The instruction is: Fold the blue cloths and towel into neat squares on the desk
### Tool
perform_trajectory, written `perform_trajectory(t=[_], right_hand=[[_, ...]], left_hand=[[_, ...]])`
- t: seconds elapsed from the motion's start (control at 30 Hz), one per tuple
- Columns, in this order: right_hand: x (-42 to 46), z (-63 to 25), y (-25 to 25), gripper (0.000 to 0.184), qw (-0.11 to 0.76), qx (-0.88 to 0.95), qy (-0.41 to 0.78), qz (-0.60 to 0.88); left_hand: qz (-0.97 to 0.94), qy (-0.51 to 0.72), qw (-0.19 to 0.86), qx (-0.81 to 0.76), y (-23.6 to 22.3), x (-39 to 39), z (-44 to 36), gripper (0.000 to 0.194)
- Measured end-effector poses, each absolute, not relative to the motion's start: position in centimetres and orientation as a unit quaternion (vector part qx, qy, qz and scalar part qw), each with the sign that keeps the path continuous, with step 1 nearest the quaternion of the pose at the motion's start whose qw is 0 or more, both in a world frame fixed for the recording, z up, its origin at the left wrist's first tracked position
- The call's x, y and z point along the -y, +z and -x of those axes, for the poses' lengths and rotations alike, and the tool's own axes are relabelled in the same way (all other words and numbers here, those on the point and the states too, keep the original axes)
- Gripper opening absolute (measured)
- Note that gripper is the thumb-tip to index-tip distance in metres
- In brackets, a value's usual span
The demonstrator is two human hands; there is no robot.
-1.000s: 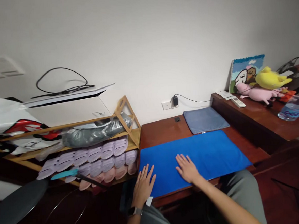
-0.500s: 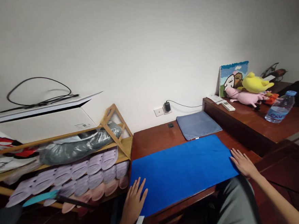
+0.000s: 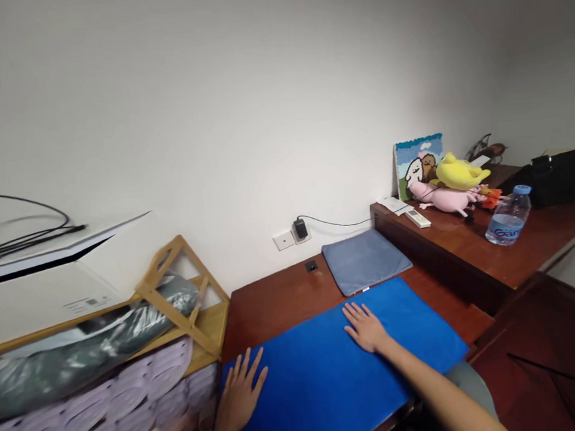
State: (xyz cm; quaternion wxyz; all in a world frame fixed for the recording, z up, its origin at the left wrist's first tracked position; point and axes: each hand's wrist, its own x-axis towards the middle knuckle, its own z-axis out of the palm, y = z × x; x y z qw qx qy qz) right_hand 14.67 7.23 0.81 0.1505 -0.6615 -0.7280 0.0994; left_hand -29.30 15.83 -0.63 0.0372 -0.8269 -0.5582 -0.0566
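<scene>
A bright blue cloth (image 3: 318, 371) lies spread flat over the front of the brown desk (image 3: 274, 302). My left hand (image 3: 241, 391) rests at the cloth's left edge, palm down with fingers apart. Flat on the cloth near its back edge, right of the middle, is my right hand (image 3: 365, 328), its fingers stretched out. Neither hand holds anything. Behind the cloth, a grey-blue folded cloth or cushion cover (image 3: 364, 259) lies against the wall side of the desk.
At left stands a wooden rack (image 3: 211, 322) with lilac slippers (image 3: 127, 391), a plastic-wrapped bundle (image 3: 94, 347) and a white box (image 3: 75, 283). The raised desk at right bears a water bottle (image 3: 508, 220), plush toys (image 3: 446, 199), a remote (image 3: 418, 217) and a dog picture (image 3: 419, 163).
My right hand has moved from the cloth's right edge leftward onto its surface. My left hand stays at the left edge. The view has turned to the right.
</scene>
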Motion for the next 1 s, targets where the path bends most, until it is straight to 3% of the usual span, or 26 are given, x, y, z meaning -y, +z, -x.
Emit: perform_trajectory(t=[0.23, 0.53, 0.63, 0.77, 0.9, 1.0], right_hand=[[-6.0, -32.4, -0.5, 0.069, 0.087, 0.558, 0.070, 0.822], [-5.7, -33.1, 0.8, 0.068, 0.057, 0.547, 0.086, 0.831], [-6.5, -29.4, 3.3, 0.066, 0.064, 0.541, 0.068, 0.836], [-7.8, -16.3, 5.1, 0.061, 0.115, 0.642, 0.030, 0.758], [-8.6, -1.1, 3.4, 0.066, 0.173, 0.788, 0.111, 0.580], [-8.8, 2.8, 1.9, 0.069, 0.181, 0.822, 0.150, 0.520]], left_hand=[[0.829, -0.065, 0.050, 0.554, -2.7, -16.8, 30.9, 0.064], [0.816, -0.097, 0.050, 0.568, -1.4, -15.5, 29.4, 0.066], [0.816, -0.092, 0.048, 0.569, -1.1, -15.1, 29.0, 0.064], [0.810, -0.093, 0.034, 0.577, -1.2, -15.1, 28.9, 0.065], [0.809, -0.099, 0.027, 0.579, -1.2, -15.3, 29.0, 0.066], [0.810, -0.082, 0.026, 0.580, -0.8, -15.2, 29.0, 0.065]])
